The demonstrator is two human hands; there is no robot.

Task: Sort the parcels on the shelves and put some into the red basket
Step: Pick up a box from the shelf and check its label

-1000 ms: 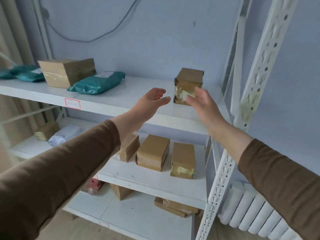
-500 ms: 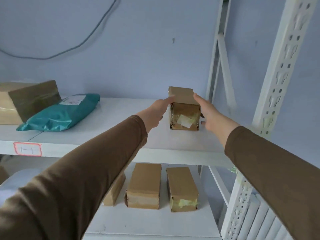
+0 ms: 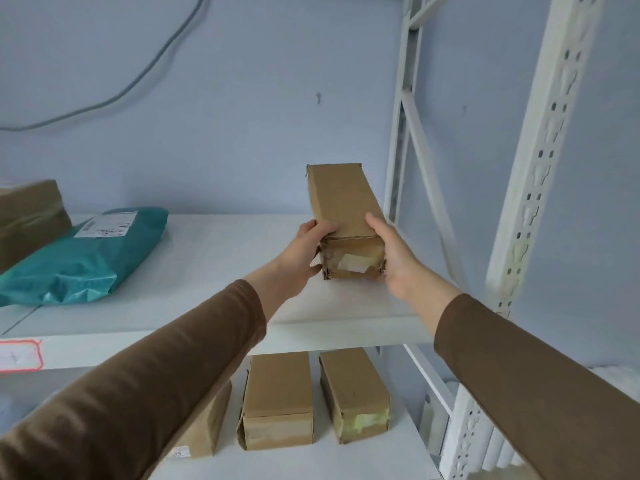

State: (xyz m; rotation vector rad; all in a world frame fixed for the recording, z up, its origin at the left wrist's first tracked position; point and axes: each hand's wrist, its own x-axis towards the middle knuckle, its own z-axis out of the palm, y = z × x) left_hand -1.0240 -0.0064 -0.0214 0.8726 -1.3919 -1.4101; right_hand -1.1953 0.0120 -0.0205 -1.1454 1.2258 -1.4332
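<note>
Brown cardboard box point(image 3: 341, 199) with clear shiny tape and a pale label on the near end. Teal plastic mailer point(image 3: 79, 261) with white printed label. White shelf point(image 3: 214, 258), red-outlined tag point(image 3: 19, 355) on its edge. Pale blue wall point(image 3: 259, 81), grey cable point(image 3: 145, 74). Brown sleeves point(image 3: 156, 375).

No legible text; print on teal mailer label point(image 3: 105, 224) and red-bordered shelf tag point(image 3: 19, 355) blurred.
</note>
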